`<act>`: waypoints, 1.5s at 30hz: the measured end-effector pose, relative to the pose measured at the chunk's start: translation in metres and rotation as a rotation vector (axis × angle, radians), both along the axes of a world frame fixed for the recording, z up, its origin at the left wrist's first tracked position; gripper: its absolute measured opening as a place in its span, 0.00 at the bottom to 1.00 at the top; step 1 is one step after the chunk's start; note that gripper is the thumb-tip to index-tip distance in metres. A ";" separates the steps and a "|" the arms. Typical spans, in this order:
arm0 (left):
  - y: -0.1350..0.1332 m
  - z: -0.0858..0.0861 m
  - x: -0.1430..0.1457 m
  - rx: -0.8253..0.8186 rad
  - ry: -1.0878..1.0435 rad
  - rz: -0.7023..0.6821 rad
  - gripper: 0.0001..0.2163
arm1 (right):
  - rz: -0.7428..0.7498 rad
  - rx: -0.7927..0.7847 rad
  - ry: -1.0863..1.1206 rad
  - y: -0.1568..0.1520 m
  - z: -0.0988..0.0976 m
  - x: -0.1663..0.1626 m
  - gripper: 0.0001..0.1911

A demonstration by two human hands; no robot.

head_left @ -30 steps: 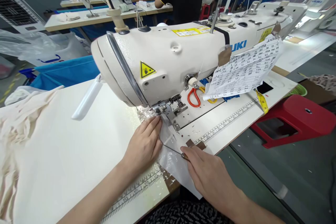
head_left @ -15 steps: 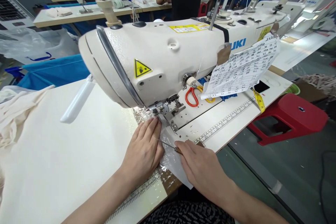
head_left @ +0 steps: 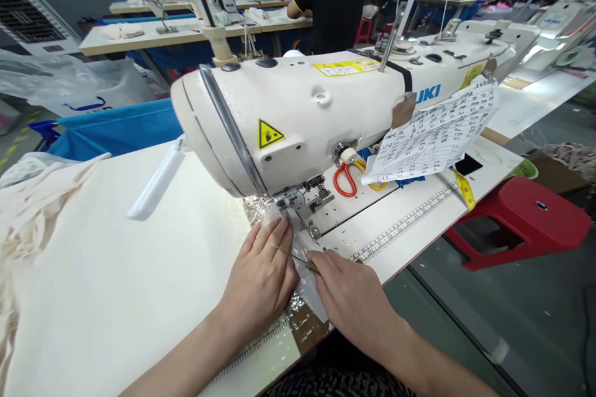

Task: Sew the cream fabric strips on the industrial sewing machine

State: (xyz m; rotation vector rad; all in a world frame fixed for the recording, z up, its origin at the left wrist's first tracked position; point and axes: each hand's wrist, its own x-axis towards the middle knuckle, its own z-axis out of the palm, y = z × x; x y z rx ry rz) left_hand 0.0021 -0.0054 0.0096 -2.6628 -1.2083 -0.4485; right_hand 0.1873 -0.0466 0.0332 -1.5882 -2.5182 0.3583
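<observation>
My left hand (head_left: 261,273) lies flat, fingers stretched out, on a piece of clear shiny material (head_left: 307,288) just in front of the presser foot (head_left: 295,205) of a white sewing machine (head_left: 321,111). My right hand (head_left: 347,294) is closed in a pinch round a thin metal awl (head_left: 291,255), whose tip points left across the material towards my left fingers. Both hands sit close together at the table's near edge.
Orange-handled scissors (head_left: 345,178) lie behind the needle area. A printed paper sheet (head_left: 433,130) is taped to the machine, a yellow tape measure (head_left: 465,189) hangs by it. Cream fabric (head_left: 28,217) lies at far left, a red stool (head_left: 526,217) right. A person in black (head_left: 328,6) works behind.
My right hand with the awl has slid left and towards the presser foot, closing on my left hand. The material has fed further under the foot. The camera view shifted slightly.
</observation>
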 end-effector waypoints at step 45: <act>0.001 0.000 0.003 0.042 -0.007 0.051 0.19 | -0.277 -0.128 0.641 -0.015 -0.007 0.047 0.13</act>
